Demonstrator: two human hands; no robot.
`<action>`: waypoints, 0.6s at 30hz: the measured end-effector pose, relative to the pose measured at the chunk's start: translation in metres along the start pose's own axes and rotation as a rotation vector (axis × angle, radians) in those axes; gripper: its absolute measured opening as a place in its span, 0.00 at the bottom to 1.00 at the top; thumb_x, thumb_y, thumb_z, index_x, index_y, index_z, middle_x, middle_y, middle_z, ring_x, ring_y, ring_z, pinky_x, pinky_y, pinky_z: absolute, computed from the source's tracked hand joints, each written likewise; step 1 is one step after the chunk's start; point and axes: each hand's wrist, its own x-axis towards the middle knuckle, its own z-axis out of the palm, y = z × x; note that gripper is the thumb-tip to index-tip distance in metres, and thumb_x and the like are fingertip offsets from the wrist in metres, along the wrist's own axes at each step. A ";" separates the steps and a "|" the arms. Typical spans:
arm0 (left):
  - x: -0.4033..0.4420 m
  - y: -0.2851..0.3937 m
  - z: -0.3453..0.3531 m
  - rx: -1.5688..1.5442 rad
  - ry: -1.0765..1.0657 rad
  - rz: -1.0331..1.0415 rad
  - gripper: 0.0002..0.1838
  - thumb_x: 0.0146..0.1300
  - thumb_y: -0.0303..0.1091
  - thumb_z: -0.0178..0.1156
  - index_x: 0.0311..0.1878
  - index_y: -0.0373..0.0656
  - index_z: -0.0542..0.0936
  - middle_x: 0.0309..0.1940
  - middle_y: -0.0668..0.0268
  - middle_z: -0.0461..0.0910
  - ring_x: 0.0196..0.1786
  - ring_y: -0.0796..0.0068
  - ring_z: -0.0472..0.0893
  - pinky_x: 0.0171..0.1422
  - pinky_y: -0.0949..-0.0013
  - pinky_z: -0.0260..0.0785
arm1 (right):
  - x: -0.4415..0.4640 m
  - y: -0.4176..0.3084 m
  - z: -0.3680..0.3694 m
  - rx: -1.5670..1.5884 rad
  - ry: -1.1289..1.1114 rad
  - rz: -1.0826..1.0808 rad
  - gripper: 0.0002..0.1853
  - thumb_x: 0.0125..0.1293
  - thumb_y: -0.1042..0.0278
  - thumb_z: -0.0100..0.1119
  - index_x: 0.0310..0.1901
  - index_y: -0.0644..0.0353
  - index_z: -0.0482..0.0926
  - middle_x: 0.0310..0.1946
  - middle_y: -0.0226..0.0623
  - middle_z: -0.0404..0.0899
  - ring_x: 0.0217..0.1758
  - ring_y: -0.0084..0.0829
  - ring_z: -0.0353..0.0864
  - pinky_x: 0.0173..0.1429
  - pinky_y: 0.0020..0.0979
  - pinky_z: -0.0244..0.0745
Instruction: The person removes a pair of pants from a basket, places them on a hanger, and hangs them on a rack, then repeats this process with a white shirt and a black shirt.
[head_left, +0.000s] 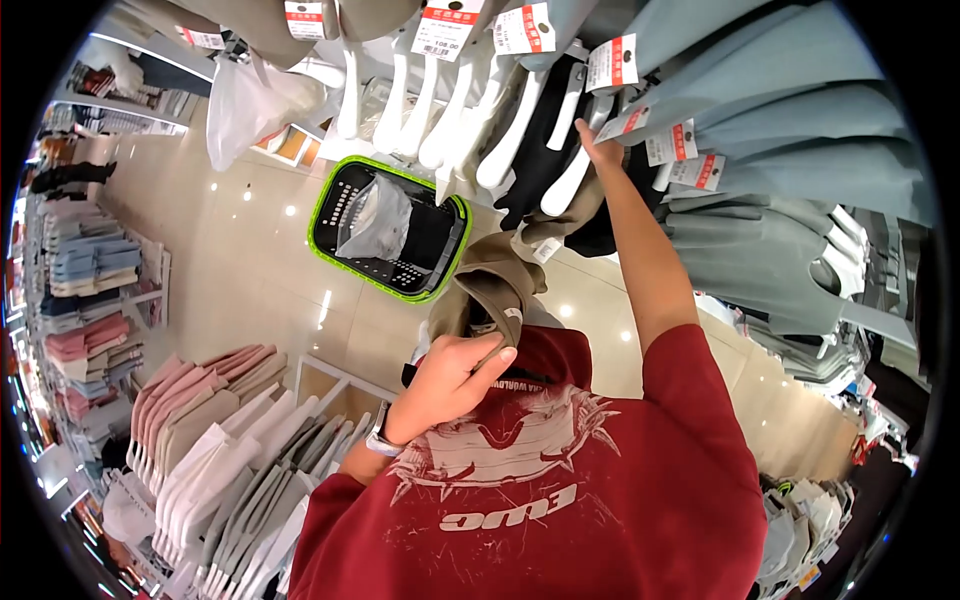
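My left hand (458, 383), with a watch on its wrist, is closed on an olive-brown garment (500, 275) in front of my chest. The thumb lies over a fold at the collar or waistband; the garment's kind is unclear. My right hand (601, 150) reaches up to the clothes rail, its fingers across a white hanger (568, 185) beside dark clothes (540, 150). Some of those fingers are hidden. A white tag (547, 250) hangs from the brown cloth below that hanger.
A black shopping basket with a green rim (318, 225) stands on the tiled floor, a grey plastic-wrapped item (378, 218) inside. Blue-grey garments (790, 110) with price tags (613, 62) hang at upper right. Racks of pink and white clothes (225, 430) stand at lower left.
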 end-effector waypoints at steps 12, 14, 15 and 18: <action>-0.005 -0.001 -0.002 0.032 0.061 -0.013 0.14 0.66 0.32 0.53 0.25 0.35 0.68 0.15 0.52 0.62 0.18 0.52 0.63 0.23 0.61 0.56 | 0.017 0.042 0.009 0.426 0.358 -0.167 0.17 0.59 0.55 0.61 0.38 0.61 0.73 0.18 0.33 0.75 0.14 0.23 0.73 0.20 0.26 0.69; -0.006 -0.009 -0.004 0.034 0.033 -0.002 0.15 0.67 0.33 0.53 0.25 0.35 0.68 0.15 0.53 0.62 0.17 0.54 0.62 0.22 0.62 0.56 | -0.006 0.033 -0.023 0.416 0.301 -0.173 0.21 0.58 0.51 0.60 0.42 0.62 0.74 0.18 0.34 0.75 0.16 0.23 0.75 0.21 0.25 0.69; -0.006 -0.010 -0.005 0.044 0.052 -0.011 0.15 0.67 0.33 0.53 0.25 0.35 0.68 0.15 0.54 0.63 0.17 0.56 0.61 0.23 0.63 0.56 | -0.040 0.007 -0.053 0.470 0.237 0.018 0.25 0.54 0.52 0.61 0.48 0.64 0.76 0.42 0.47 0.82 0.49 0.51 0.79 0.52 0.41 0.73; -0.005 -0.003 -0.010 0.045 0.064 -0.010 0.15 0.68 0.33 0.52 0.26 0.34 0.68 0.16 0.55 0.64 0.18 0.61 0.61 0.24 0.65 0.58 | -0.088 0.007 -0.082 0.383 0.234 0.033 0.24 0.51 0.55 0.62 0.43 0.68 0.76 0.36 0.55 0.81 0.43 0.52 0.81 0.49 0.42 0.74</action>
